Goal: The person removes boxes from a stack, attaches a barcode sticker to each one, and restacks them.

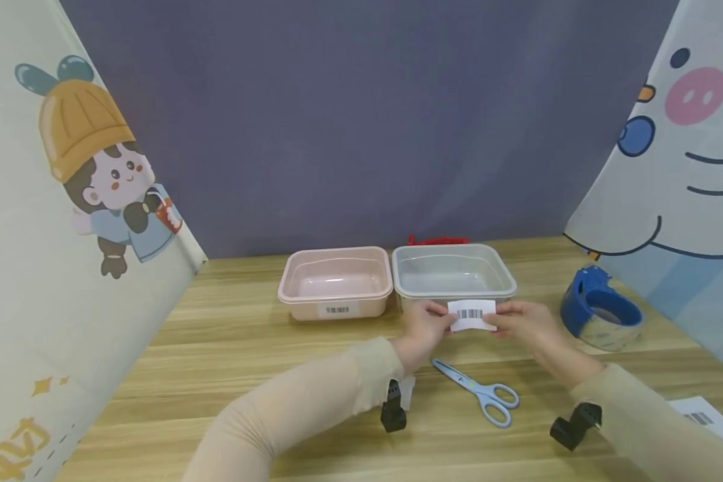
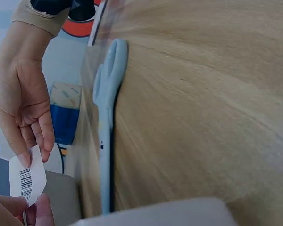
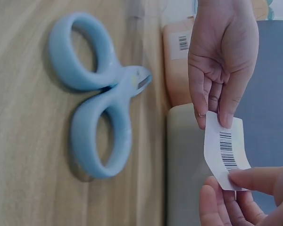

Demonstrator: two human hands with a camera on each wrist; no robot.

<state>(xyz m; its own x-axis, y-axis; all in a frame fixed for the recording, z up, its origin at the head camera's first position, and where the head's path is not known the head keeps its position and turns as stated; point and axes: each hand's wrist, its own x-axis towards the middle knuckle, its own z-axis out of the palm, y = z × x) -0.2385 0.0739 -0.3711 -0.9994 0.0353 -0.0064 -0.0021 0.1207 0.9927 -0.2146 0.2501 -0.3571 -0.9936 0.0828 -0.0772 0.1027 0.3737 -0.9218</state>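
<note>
A white barcode label point(image 1: 471, 314) is stretched between both hands, in front of the white plastic container point(image 1: 454, 269). My left hand point(image 1: 422, 329) pinches its left end between thumb and fingers. The right hand point(image 1: 529, 327) pinches the opposite end the same way. In the right wrist view the label point(image 3: 225, 148) bends slightly, its printed side showing. Left of the white container stands a pink plastic container point(image 1: 336, 281) with a barcode label point(image 1: 338, 309) on its front wall. Light blue scissors point(image 1: 478, 390) lie on the table below the hands.
A blue tape dispenser point(image 1: 602, 311) with a tape roll stands at the right. A white sheet with a barcode point(image 1: 707, 420) lies at the right edge. Behind the white container shows a red object point(image 1: 440, 240). A small pale paper piece point(image 1: 406, 391) lies by the left wrist.
</note>
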